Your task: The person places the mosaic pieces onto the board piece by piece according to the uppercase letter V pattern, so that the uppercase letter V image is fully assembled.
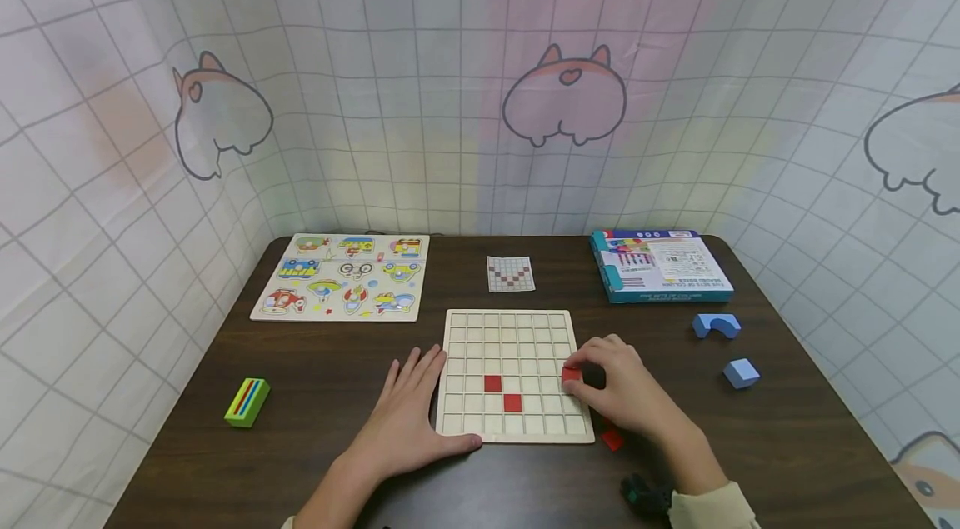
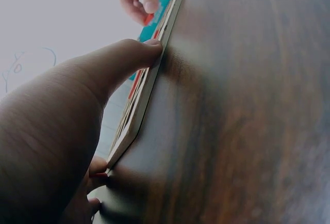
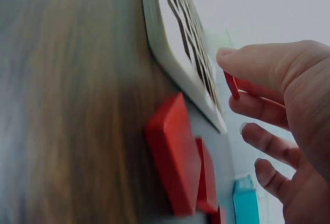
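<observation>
A pale wooden grid board (image 1: 465, 329) lies in the middle of the table, with one red square tile (image 1: 492, 383) and another red tile (image 1: 513, 403) set in its cells. My left hand (image 1: 408, 408) rests along the board's left side, fingers straight, its thumb on the front edge. Between thumb and forefinger my right hand (image 1: 630, 387) pinches a red tile (image 3: 231, 84) above the board's right side. Beside the board's front right corner lie several loose red tiles (image 3: 175, 157), partly hidden by the right hand in the head view.
A small printed pattern card (image 1: 511, 274) lies behind the board. A picture puzzle board (image 1: 345, 279) is at back left, a flat box (image 1: 660, 266) at back right. Blue blocks (image 1: 742, 373) stand right; a green striped block (image 1: 247, 402) sits left. A dark object (image 1: 645, 496) is near the right wrist.
</observation>
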Demonstrator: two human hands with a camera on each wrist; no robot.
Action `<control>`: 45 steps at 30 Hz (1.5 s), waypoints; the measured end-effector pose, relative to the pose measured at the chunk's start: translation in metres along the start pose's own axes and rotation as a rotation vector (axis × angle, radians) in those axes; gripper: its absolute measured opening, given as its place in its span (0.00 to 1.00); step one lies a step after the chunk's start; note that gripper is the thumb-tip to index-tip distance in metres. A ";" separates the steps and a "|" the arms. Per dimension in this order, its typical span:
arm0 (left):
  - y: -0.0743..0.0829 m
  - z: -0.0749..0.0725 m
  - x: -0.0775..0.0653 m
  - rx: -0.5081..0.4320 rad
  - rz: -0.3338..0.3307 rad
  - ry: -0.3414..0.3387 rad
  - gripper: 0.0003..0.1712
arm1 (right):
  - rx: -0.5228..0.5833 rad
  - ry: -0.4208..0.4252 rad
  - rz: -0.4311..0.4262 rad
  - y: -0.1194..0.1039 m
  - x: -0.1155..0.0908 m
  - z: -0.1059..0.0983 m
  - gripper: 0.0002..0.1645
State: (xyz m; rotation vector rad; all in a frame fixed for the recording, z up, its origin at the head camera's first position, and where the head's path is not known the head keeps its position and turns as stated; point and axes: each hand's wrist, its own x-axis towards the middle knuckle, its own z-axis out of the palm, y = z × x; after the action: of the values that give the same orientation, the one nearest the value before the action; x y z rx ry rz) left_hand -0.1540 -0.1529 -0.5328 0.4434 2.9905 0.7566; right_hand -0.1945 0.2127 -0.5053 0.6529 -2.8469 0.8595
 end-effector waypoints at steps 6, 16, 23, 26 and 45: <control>0.001 0.000 0.000 -0.001 -0.001 -0.006 0.82 | 0.011 -0.019 0.001 -0.013 0.005 0.005 0.10; 0.000 0.003 -0.001 -0.001 -0.008 -0.015 0.82 | 0.001 -0.038 -0.043 -0.024 0.014 0.018 0.11; 0.001 0.001 0.000 0.000 -0.021 -0.018 0.82 | 0.027 -0.032 -0.075 -0.033 0.021 0.025 0.11; 0.001 0.000 0.001 -0.001 -0.021 -0.016 0.82 | 0.026 -0.039 -0.071 -0.038 0.024 0.027 0.12; 0.001 -0.001 0.001 -0.001 -0.014 -0.016 0.82 | 0.011 -0.040 -0.039 -0.064 0.040 0.040 0.12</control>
State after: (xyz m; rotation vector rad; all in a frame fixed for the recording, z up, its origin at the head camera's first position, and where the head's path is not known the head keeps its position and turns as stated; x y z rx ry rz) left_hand -0.1547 -0.1526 -0.5319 0.4262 2.9754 0.7492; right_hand -0.2017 0.1274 -0.4982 0.7328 -2.8567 0.8660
